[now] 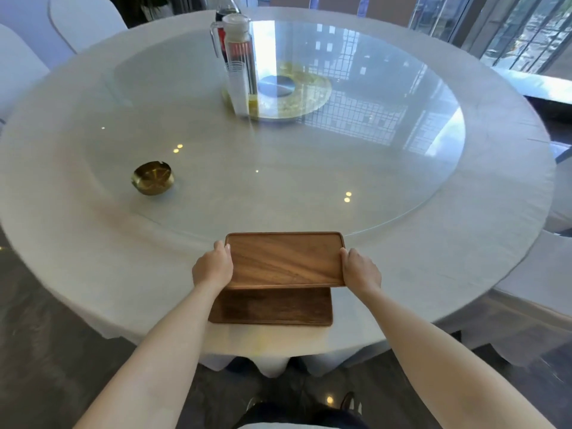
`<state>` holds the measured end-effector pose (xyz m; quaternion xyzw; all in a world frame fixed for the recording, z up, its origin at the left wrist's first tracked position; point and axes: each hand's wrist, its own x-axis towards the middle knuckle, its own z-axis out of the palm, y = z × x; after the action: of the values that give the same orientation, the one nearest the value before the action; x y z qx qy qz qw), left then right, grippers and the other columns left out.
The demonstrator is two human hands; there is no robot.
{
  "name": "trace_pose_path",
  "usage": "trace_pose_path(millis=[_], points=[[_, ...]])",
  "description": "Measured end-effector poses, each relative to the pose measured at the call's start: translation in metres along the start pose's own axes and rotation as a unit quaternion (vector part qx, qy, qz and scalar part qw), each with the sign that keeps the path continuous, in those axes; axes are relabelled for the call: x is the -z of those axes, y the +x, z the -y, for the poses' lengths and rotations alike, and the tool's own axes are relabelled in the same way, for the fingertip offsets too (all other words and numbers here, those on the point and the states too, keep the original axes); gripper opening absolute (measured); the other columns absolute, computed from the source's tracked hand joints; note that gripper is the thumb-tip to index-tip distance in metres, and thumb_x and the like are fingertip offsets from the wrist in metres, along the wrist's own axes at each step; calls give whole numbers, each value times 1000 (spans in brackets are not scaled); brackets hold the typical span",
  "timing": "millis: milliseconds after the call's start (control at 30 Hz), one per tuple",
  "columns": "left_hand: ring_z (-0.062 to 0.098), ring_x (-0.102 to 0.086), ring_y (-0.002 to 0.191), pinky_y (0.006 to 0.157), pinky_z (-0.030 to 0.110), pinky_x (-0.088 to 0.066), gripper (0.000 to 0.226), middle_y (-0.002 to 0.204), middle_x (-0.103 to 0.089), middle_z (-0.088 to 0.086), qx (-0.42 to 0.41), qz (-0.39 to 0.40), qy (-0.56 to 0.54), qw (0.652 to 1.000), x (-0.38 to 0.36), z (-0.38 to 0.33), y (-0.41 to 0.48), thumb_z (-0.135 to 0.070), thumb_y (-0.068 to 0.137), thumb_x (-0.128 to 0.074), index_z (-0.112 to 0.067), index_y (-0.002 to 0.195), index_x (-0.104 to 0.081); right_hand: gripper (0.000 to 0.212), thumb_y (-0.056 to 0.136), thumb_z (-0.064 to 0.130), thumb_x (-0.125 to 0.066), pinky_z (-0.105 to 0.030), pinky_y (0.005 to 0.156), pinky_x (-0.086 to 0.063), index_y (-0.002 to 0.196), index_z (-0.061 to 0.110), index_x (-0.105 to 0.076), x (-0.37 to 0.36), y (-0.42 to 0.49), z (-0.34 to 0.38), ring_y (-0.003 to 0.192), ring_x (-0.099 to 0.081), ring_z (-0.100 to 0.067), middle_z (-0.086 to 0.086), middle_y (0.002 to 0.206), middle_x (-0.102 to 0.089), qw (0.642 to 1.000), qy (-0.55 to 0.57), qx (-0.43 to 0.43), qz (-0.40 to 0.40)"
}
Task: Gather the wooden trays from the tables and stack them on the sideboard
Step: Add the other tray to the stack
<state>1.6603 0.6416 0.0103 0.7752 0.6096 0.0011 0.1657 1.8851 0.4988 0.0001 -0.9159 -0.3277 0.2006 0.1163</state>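
Wooden tray (286,260) between both hands

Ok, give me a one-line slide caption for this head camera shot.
Both hands, left hand and right hand, hold a wooden tray over a second tray on the round table.

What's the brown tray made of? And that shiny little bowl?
The brown rectangular tray held by both hands looks like dark wood with a smooth matte finish: grain streaks show. The small gold bowl seems polished metal, maybe brass: it gleams and reflects light.
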Motion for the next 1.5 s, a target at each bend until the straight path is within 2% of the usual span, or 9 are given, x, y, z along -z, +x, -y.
trace_pose_path(millis=[233, 433, 667, 1000, 1100, 1167, 1233, 1400, 1500], points=[[40, -61, 98, 77, 41, -46, 41, 105, -65, 23, -4, 54, 24, 998, -14, 40, -4, -27, 102, -18, 0, 109, -49, 44, 102, 28, -20, -35, 71, -40, 107, 2, -55, -32, -27, 6, 101, -61, -36, -19, 110, -65, 995, -84, 33, 30], [39, -60, 99, 77, 40, -46, 40, 107, -64, 22, -18, 77, 30, 996, -25, 49, -9, -25, 102, -18, 0, 112, -48, 47, 102, 33, -19, -36, 71, -42, 106, 3, -56, -41, -37, 1, 98, -63, -35, -17, 108, -66, 995, -93, 29, 30], [39, -61, 95, 78, 41, -48, 39, 104, -65, 22, -22, 74, 12, 997, -31, 59, -14, -25, 102, -19, -1, 111, -48, 45, 102, 32, -19, -36, 69, -44, 102, 4, -55, -49, -46, -1, 91, -65, -35, -16, 100, -68, 993, -105, 41, 19], [37, -61, 93, 72, 37, -45, 39, 102, -66, 20, -39, 65, 20, 997, -35, 63, -14, -26, 102, -18, -2, 111, -47, 43, 102, 33, -21, -32, 63, -38, 103, 5, -54, -46, -51, -1, 90, -65, -33, -14, 100, -68, 993, -106, 48, 19], [36, -62, 93, 72, 37, -45, 39, 102, -66, 19, -44, 63, 24, 997, -34, 63, -15, -26, 102, -18, -3, 112, -48, 39, 102, 34, -21, -32, 62, -38, 95, 9, -50, -44, -52, 0, 88, -65, -32, -14, 99, -69, 993, -104, 37, 32], [36, -62, 93, 74, 38, -47, 40, 103, -66, 19, -45, 65, 21, 997, -33, 64, -15, -28, 102, -18, -3, 114, -48, 34, 102, 35, -20, -33, 62, -38, 88, 13, -41, -44, -53, 1, 85, -64, -32, -14, 98, -68, 995, -92, 22, 42], [35, -61, 98, 79, 37, -48, 44, 108, -66, 18, -31, 82, 13, 996, -33, 65, -15, -34, 101, -19, -6, 120, -47, 38, 101, 38, -20, -34, 63, -39, 91, 10, -44, -44, -53, 2, 80, -60, -30, -14, 99, -68, 997, -59, -5, 46], [33, -59, 106, 87, 38, -50, 57, 117, -62, 14, 20, 135, -19, 990, -33, 65, -14, -53, 95, -28, -7, 123, -46, 46, 97, 46, -31, -41, 81, -48, 107, 5, -50, -48, -52, 4, 97, -60, -30, -10, 98, -60, 989, 101, -90, 62], [32, -57, 111, 89, 38, -48, 66, 122, -60, 13, 41, 147, -58, 987, -34, 63, -14, -60, 90, -35, -7, 129, -44, 40, 95, 44, -40, -36, 72, -47, 87, 7, -50, -51, -48, 3, 78, -57, -23, -6, 79, -54, 976, 159, -126, 79]])
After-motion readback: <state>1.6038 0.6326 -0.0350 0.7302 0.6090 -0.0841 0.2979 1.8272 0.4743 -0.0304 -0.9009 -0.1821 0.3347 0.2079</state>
